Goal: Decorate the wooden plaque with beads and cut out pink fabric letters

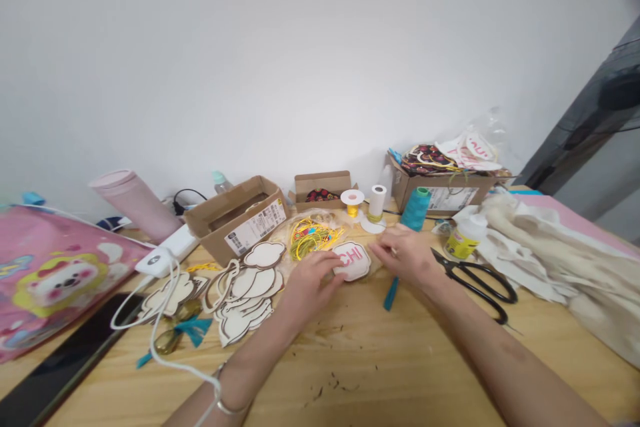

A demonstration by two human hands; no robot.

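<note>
My left hand (311,281) holds the left edge of a white fabric patch (356,261) between fingers and thumb. The patch has a scalloped, dark-edged outline and pink letters reading "CHI". Just right of it, my right hand (406,255) is closed with fingertips pinched together near the patch's edge; anything between them is too small to make out. A teal tassel (391,295) lies on the table below my right hand, its upper part hidden. Behind that hand stands a teal thread cone (416,208). Yellow and green cords (313,238) lie in a bundle behind the patch.
Black scissors (475,283) and a yellow-labelled glue bottle (465,237) are at right, beside cream fabric (543,240). On the left are cloud-shaped white pieces (245,317), a cardboard box (240,220), a white cable (167,307) and a phone (70,360). Another filled box (443,190) stands behind.
</note>
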